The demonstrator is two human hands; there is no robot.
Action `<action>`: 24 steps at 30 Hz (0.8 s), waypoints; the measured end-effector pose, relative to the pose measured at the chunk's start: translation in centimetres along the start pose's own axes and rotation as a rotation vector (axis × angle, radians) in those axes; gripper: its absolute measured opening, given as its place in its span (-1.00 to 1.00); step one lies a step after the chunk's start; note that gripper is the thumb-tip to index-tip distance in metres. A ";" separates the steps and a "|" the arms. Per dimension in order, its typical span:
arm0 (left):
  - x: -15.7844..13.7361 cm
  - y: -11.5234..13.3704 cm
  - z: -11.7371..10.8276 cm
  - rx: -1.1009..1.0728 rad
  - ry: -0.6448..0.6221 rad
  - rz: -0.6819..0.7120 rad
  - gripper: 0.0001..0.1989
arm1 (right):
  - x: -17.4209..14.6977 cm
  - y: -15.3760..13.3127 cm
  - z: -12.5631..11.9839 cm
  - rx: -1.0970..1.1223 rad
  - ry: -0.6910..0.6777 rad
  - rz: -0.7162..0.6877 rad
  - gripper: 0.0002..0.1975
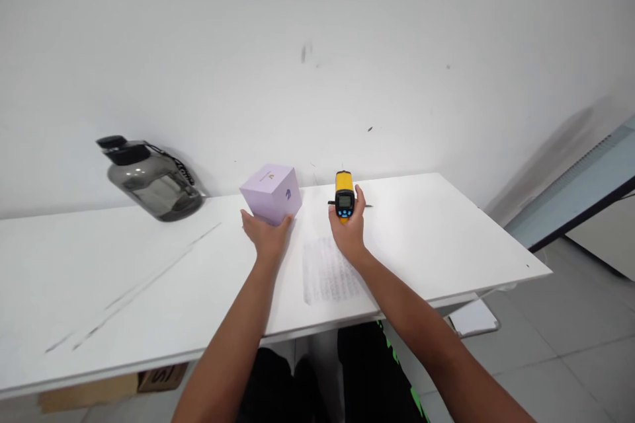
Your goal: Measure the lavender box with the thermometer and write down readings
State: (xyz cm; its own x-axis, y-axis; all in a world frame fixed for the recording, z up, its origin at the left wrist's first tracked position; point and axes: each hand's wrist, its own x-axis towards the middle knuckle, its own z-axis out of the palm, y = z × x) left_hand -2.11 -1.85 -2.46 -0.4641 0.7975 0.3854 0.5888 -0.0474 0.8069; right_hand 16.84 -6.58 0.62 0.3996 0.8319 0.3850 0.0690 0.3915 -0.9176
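My left hand (268, 235) is closed around the lower near part of a lilac box (272, 195), thumb at its right side and fingers at its left. The box bears a small logo and lettering, and sits near the wall. To the right, my right hand (348, 228) is wrapped round the grip of a yellow and black infrared thermometer (344, 193). Its small screen and blue buttons face me; its front end points at the wall. A thin dark pen-like thing (368, 205) shows partly behind that hand.
A grey see-through water bottle (153, 182) with a black cap stands at the left by the wall. The white table (421, 238) has grey smudges and dark streaks. A glass-like panel (575, 192) leans at the right. Cardboard (89, 395) lies below the table.
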 end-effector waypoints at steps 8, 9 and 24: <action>-3.1 2.1 -0.7 -0.134 0.059 0.560 -0.03 | -0.3 0.5 0.5 0.017 -0.097 -0.018 -0.02; -3.3 2.3 -0.5 -0.178 -0.038 0.581 -0.02 | -0.5 0.6 0.7 0.025 -0.137 -0.019 0.01; -4.2 3.5 -0.7 -0.245 -0.524 0.414 -0.46 | -1.2 1.4 0.8 -0.084 -0.717 -0.147 0.15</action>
State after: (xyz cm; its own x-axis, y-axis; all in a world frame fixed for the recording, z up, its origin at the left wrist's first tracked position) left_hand 1.41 -5.81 -0.97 0.1811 0.8659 0.4663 0.4536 -0.4942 0.7416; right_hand 15.75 -6.76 -1.05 -0.3135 0.8371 0.4483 0.1568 0.5113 -0.8450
